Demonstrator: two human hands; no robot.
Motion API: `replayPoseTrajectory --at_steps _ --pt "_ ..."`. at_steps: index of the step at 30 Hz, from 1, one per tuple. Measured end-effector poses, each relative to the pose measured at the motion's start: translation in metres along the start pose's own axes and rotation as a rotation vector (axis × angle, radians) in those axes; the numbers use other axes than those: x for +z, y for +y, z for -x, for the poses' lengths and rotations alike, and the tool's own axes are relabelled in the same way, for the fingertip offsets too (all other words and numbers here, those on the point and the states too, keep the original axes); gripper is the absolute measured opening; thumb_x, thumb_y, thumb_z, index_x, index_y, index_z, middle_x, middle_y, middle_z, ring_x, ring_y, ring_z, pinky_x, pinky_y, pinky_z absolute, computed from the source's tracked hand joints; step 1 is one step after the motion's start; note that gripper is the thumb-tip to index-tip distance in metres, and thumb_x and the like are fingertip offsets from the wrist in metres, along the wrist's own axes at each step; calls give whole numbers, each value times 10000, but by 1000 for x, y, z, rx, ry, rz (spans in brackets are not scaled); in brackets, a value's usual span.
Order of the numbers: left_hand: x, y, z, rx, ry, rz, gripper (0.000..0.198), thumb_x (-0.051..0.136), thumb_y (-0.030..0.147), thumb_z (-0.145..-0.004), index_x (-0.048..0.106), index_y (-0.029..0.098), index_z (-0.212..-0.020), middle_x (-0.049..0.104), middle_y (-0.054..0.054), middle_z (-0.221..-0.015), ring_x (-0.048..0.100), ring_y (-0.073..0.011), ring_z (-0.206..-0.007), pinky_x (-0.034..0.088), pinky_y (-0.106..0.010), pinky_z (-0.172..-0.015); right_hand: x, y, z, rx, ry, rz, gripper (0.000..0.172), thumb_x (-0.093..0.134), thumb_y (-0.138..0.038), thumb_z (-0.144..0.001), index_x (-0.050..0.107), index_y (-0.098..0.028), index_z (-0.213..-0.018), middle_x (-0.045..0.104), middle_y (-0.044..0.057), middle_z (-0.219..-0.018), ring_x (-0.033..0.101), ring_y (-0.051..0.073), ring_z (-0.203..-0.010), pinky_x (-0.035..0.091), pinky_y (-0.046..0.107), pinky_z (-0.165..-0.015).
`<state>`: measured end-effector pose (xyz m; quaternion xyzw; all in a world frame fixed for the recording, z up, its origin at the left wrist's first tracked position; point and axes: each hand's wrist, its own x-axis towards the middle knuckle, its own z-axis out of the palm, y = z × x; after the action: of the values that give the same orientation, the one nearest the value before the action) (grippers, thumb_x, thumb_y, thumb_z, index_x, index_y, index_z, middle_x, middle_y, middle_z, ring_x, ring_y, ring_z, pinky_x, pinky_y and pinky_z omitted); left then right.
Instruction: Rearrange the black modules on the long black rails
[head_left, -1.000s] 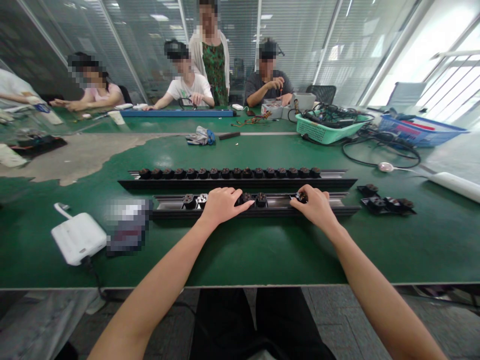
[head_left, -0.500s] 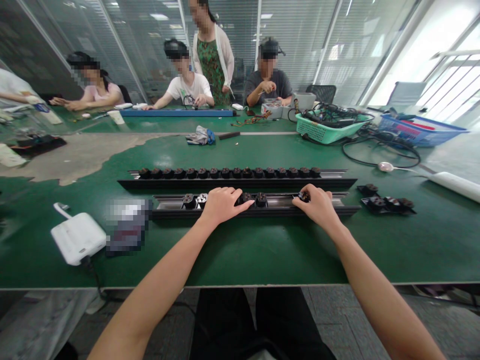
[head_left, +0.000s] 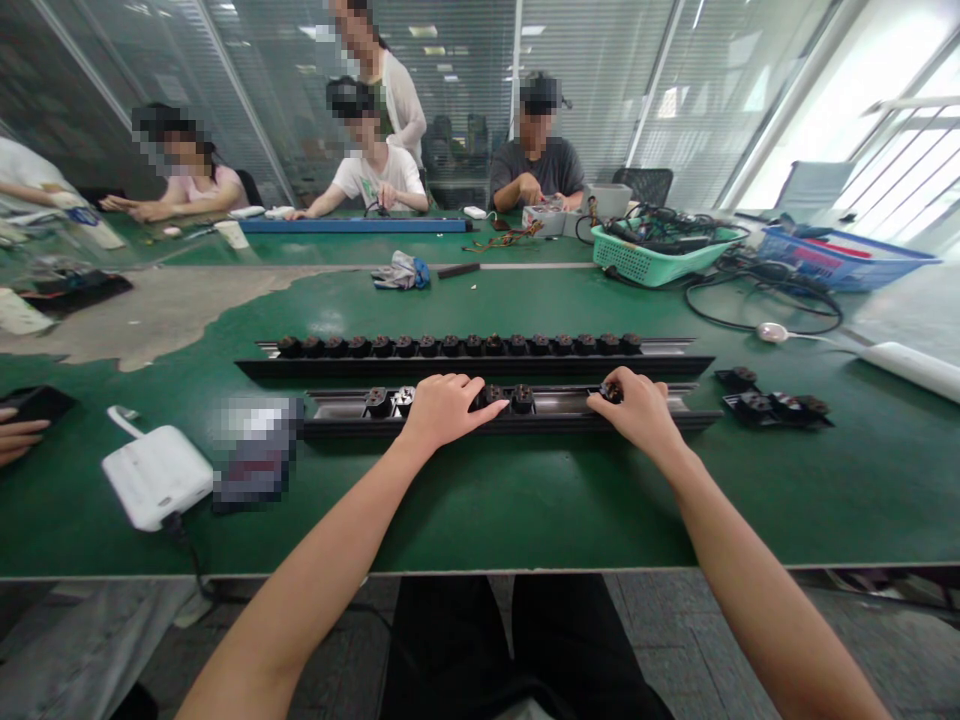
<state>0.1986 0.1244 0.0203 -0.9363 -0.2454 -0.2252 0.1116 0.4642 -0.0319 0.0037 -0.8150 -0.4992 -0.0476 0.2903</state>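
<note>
Across the near rail, a long black channel [head_left: 555,427] with a silvery inside, lies my left hand [head_left: 444,408]. Its fingers reach over the far side with the thumb on the near side, covering part of the row of black socket modules [head_left: 523,399]. Toward the channel's right end, my right hand [head_left: 634,404] pinches a small black socket module [head_left: 611,391] between thumb and fingers, mostly hidden by them. Behind it runs a second black channel [head_left: 480,368] holding a full row of socket modules.
Loose black socket modules [head_left: 776,405] lie to the right. On the left are a white adapter [head_left: 157,477] with a cable and a dark packet [head_left: 257,455]. Farther back stand a green basket [head_left: 660,262] and a blue basket [head_left: 847,265]. A co-worker's hand [head_left: 19,437] shows at the left edge.
My right hand has shifted slightly right with the module; my left hand stays in place. A co-worker's hand with a black object has appeared at the left edge. The standing person has moved left.
</note>
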Motion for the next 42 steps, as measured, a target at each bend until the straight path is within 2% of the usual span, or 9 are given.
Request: replayPoseTrajectory --at_steps 19,23,27,29,33,38,42 --pt "-1 0 0 -3 -10 4 574 427 649 -974 737 167 -960 737 -100 -843 679 -243 -777 430 -342 -668 -2 6 -4 47 -40 55 245 533 -464 -772 502 -233 -849 663 61 -838 597 288 -875 338 442 -875" --pt "0 0 0 0 -10 2 583 424 654 -974 737 162 -960 737 -99 -842 682 -244 -782 435 -345 -673 -3 11 -9 36 -110 109 258 526 -462 -784 486 -229 -890 675 85 -868 620 305 -890 371 439 -856" --pt "0 0 0 2 -10 -9 584 426 654 -974 736 159 -956 735 -98 -842 684 -244 -785 436 -344 -674 -9 17 -15 -28 -230 151 268 489 -468 -826 481 -224 -935 686 113 -904 637 322 -923 389 438 -847" --pt "0 0 0 3 -8 -11 586 425 654 -975 737 158 -954 735 -97 -842 685 -243 -783 435 -344 -673 -10 19 -16 -56 -248 155 268 483 -472 -836 482 -225 -940 689 118 -913 640 325 -933 390 441 -851" --pt "1 -1 0 1 0 -9 587 423 658 -973 735 162 -942 731 -94 -823 679 -236 -764 428 -340 -661 -8 22 -14 -62 -184 82 272 516 -487 -811 489 -234 -906 681 84 -856 638 293 -868 394 418 -827" --pt "1 -1 1 7 12 -2 582 423 656 -974 733 165 -932 729 -89 -814 671 -231 -751 417 -337 -654 -7 20 -8 16 -112 -58 316 574 -523 -739 531 -233 -857 633 33 -759 593 228 -726 370 354 -737" --pt "2 -1 0 9 17 -1 575 436 650 -971 737 162 -930 722 -94 -803 664 -225 -741 422 -332 -653 -6 17 -4 28 -51 -78 316 580 -523 -726 555 -227 -833 620 21 -731 566 212 -703 348 359 -762"
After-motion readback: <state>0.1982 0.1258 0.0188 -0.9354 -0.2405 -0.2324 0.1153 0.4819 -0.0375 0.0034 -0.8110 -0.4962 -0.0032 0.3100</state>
